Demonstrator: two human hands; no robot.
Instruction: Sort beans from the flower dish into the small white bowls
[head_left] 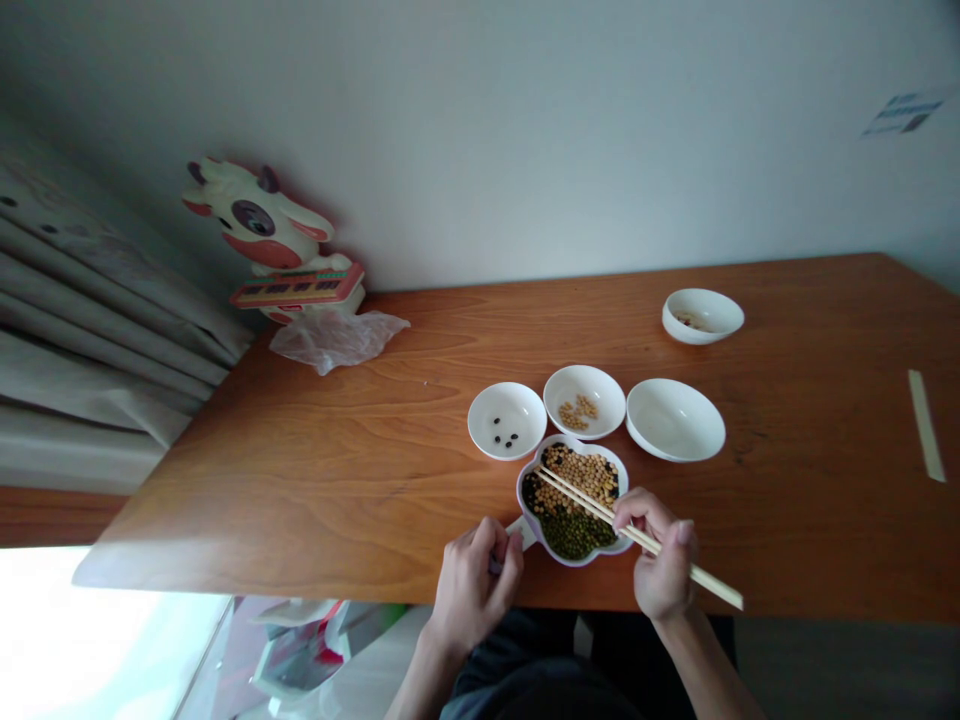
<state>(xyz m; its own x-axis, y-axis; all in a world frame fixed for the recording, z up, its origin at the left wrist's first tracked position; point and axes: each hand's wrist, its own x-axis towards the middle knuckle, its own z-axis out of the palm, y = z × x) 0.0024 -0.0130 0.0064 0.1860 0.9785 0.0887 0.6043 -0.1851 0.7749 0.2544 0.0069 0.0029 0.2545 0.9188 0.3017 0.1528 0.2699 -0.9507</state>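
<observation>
My left hand [480, 575] is closed around the short handle of a white, lobed dish [624, 480]. Yellow soybeans [589, 470], black beans and green mung beans [571, 535] fill that dish. In my right hand [661, 555] is a pair of chopsticks [592, 505], their tips among the beans at the dish's upper left. Just behind stand three white bowls: the left bowl [484, 405] has several black beans [508, 441], the middle bowl [600, 385] holds a small heap of soybeans [576, 413], and the right bowl [675, 420] shows nothing inside.
Farther back, another white bowl [716, 310] has some contents I cannot make out. A cow-shaped toy keyboard [300, 285] and a crumpled plastic bag [337, 340] sit at the table's back left. A pale strip [927, 425] lies at the right, and a curtain [90, 350] hangs at the left.
</observation>
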